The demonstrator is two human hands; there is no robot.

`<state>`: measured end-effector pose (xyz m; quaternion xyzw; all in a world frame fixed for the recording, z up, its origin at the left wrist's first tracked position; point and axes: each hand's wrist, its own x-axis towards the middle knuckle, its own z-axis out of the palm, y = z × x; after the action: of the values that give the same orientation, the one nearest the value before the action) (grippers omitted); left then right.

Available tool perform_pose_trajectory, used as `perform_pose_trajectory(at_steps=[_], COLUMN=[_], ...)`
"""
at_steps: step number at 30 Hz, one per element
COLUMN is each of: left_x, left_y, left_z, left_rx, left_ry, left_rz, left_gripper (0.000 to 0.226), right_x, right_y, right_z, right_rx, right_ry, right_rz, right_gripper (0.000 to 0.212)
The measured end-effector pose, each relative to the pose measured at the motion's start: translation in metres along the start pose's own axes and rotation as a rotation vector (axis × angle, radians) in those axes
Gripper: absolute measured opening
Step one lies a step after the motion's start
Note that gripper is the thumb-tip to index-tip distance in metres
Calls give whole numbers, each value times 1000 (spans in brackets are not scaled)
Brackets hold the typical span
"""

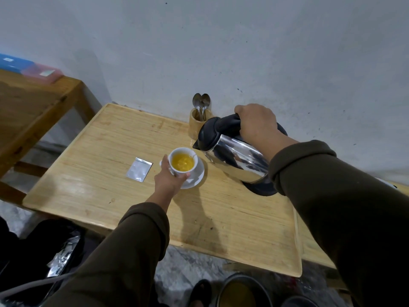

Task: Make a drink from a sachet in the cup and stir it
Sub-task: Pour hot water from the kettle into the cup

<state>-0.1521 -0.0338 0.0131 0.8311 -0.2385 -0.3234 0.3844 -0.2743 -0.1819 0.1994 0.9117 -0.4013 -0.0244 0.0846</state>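
A white cup [182, 161] holding yellow liquid stands on a white saucer [197, 177] in the middle of the wooden table [110, 196]. My left hand [169, 178] wraps around the cup's near left side. My right hand [257, 125] grips the black handle of a steel kettle [236, 155], which is tilted with its spout just above the cup's right rim. A thin stream of water runs from the spout into the cup. A flat silver sachet [139, 169] lies on the table left of the cup.
A wooden holder [197, 125] with two spoons [201, 103] stands against the wall behind the kettle. The kettle's black base [263, 189] sits right of the saucer. A second wooden table [33, 103] with plastic boxes is at the left. Pots are on the floor below.
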Motion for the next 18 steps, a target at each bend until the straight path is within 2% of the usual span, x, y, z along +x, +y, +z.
perform_pose_trajectory(at_steps=[3,6,13,18], left_x=[-5,-8,-28,-34], left_y=[3,0,3,-1], left_z=[1,4,17,31], left_rx=[-58,-109,-53,43], left_ry=[11,29,103,108], left_rz=[-73,-119,-60,-49], left_gripper=[112,111,75,63], right_x=[-3,-8,-34,-56], right_y=[7,17,45,67], right_z=[2,8,26,35], right_rx=[81,176,413,573], right_ry=[4,17,113,202], right_rz=[58,132,423,660], right_gripper=[24,23,22,24])
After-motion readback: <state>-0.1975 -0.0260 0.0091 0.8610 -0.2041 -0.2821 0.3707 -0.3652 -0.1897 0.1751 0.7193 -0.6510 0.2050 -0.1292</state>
